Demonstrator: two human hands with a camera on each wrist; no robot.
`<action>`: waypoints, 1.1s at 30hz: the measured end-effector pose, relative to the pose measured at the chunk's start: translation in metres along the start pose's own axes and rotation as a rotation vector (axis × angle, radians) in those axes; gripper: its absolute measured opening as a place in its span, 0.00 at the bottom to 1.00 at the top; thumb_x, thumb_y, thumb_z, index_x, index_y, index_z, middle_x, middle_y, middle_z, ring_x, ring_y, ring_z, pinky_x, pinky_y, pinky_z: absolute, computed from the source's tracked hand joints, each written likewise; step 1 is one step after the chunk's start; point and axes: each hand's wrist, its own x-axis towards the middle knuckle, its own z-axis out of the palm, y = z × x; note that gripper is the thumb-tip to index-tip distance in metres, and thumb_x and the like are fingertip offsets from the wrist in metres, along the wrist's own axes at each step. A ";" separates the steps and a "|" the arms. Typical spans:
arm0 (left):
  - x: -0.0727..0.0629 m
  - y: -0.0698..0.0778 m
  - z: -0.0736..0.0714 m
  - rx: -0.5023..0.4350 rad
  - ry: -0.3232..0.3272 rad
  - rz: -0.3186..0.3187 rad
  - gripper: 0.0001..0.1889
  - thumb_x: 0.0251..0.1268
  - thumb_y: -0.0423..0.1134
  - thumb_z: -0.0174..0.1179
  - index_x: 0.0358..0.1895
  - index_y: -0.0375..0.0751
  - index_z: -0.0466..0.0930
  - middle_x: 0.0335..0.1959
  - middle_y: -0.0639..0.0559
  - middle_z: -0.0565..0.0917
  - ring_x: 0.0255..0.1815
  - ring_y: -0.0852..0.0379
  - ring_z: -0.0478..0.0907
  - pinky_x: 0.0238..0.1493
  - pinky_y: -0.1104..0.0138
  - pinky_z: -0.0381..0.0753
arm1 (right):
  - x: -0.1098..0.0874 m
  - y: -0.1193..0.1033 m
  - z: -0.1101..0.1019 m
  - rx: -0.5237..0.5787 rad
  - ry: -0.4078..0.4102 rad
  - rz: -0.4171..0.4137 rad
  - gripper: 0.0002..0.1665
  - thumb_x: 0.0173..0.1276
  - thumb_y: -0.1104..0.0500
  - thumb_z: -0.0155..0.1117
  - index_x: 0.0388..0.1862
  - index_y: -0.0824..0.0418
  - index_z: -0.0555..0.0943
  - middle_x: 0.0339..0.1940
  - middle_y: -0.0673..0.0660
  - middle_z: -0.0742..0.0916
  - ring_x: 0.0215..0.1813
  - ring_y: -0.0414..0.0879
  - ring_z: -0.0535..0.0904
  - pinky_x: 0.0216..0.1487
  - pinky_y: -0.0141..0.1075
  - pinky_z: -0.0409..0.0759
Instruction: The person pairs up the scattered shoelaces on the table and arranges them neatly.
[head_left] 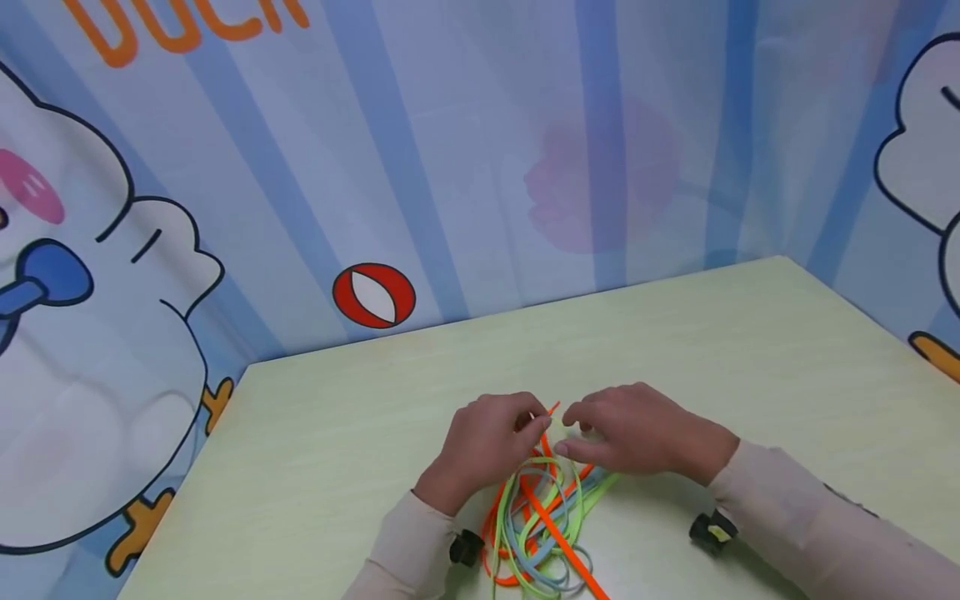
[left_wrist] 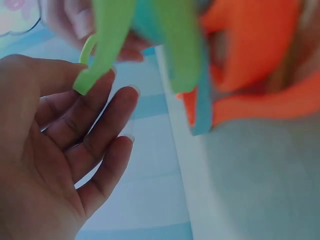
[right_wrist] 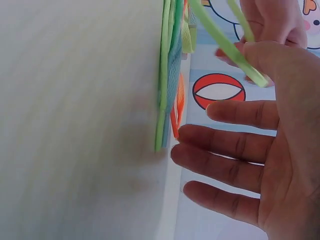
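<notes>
A tangled pile of flat shoelaces (head_left: 542,533) in orange, yellow-green and grey-blue lies on the table between the forearms. At the pile's far end, my left hand (head_left: 495,437) pinches a green shoelace (left_wrist: 111,45) between thumb and forefinger, its other fingers loosely bent. My right hand (head_left: 637,429) faces it from the right, with fingers spread and fairly straight. In the right wrist view, a loose end of the green shoelace (right_wrist: 227,47) passes by the right thumb; no grip on it shows. Orange shoelaces (left_wrist: 260,45) loom blurred near the left wrist camera.
The pale table (head_left: 360,433) reaches back to a printed cloth backdrop (head_left: 480,167) with cartoon ducks and a red-and-white ball figure. Small black wrist cameras, one at the left cuff (head_left: 467,547) and one at the right (head_left: 712,531), sit close to the table.
</notes>
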 end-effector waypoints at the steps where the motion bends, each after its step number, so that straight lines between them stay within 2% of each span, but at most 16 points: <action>1: 0.000 -0.001 -0.002 -0.051 0.000 -0.020 0.07 0.73 0.45 0.60 0.43 0.50 0.86 0.24 0.66 0.79 0.25 0.66 0.74 0.27 0.67 0.75 | 0.000 -0.001 0.000 0.018 -0.004 -0.007 0.21 0.73 0.36 0.57 0.40 0.49 0.85 0.35 0.41 0.86 0.35 0.35 0.80 0.37 0.38 0.80; 4: -0.001 -0.004 -0.007 -0.197 -0.009 -0.069 0.09 0.75 0.45 0.58 0.44 0.48 0.85 0.27 0.65 0.80 0.28 0.64 0.78 0.30 0.65 0.78 | 0.001 -0.004 0.001 0.081 -0.012 -0.036 0.12 0.72 0.42 0.62 0.31 0.44 0.80 0.30 0.36 0.82 0.33 0.33 0.77 0.36 0.36 0.78; 7: 0.000 -0.008 -0.010 -0.311 -0.018 -0.094 0.10 0.75 0.45 0.57 0.45 0.46 0.85 0.28 0.62 0.82 0.33 0.60 0.82 0.34 0.63 0.80 | 0.002 -0.007 -0.001 0.125 -0.017 -0.061 0.11 0.71 0.48 0.64 0.28 0.43 0.76 0.28 0.34 0.80 0.33 0.32 0.76 0.36 0.35 0.78; 10: 0.000 -0.012 -0.012 -0.379 -0.024 -0.107 0.10 0.75 0.45 0.57 0.45 0.46 0.85 0.28 0.60 0.83 0.36 0.53 0.83 0.35 0.61 0.80 | 0.002 -0.008 -0.002 0.151 -0.013 -0.067 0.12 0.71 0.52 0.65 0.26 0.44 0.75 0.27 0.34 0.80 0.32 0.32 0.75 0.33 0.34 0.76; 13: 0.000 -0.015 -0.013 -0.408 -0.030 -0.123 0.10 0.75 0.44 0.56 0.45 0.45 0.85 0.28 0.58 0.83 0.37 0.48 0.83 0.35 0.60 0.78 | 0.002 -0.007 -0.004 0.188 -0.002 -0.053 0.14 0.71 0.54 0.64 0.25 0.44 0.74 0.25 0.35 0.79 0.29 0.33 0.75 0.31 0.33 0.75; 16: 0.000 -0.019 -0.013 -0.419 -0.035 -0.144 0.11 0.76 0.44 0.56 0.46 0.43 0.85 0.28 0.58 0.83 0.38 0.47 0.82 0.37 0.59 0.78 | 0.001 -0.003 -0.007 0.278 0.020 -0.033 0.11 0.72 0.55 0.63 0.28 0.46 0.77 0.24 0.37 0.79 0.27 0.34 0.75 0.30 0.33 0.75; 22: 0.001 -0.028 -0.012 -0.449 -0.036 -0.201 0.10 0.75 0.42 0.56 0.48 0.44 0.84 0.31 0.57 0.84 0.37 0.55 0.83 0.43 0.59 0.80 | 0.000 0.007 -0.013 0.499 0.079 0.032 0.06 0.74 0.55 0.61 0.36 0.52 0.84 0.29 0.47 0.85 0.31 0.42 0.79 0.35 0.37 0.78; 26: 0.001 -0.032 -0.012 -0.472 -0.039 -0.210 0.09 0.75 0.41 0.57 0.47 0.45 0.84 0.32 0.55 0.85 0.36 0.57 0.84 0.44 0.59 0.81 | -0.001 0.012 -0.015 0.549 0.133 0.086 0.07 0.75 0.54 0.60 0.36 0.51 0.83 0.31 0.48 0.86 0.35 0.47 0.82 0.38 0.38 0.79; 33: 0.000 -0.040 -0.016 -0.554 -0.042 -0.230 0.09 0.75 0.40 0.56 0.49 0.44 0.84 0.35 0.50 0.86 0.39 0.55 0.84 0.47 0.57 0.81 | -0.002 0.020 -0.018 0.637 0.203 0.139 0.09 0.76 0.55 0.59 0.36 0.55 0.83 0.33 0.54 0.87 0.37 0.45 0.85 0.43 0.40 0.83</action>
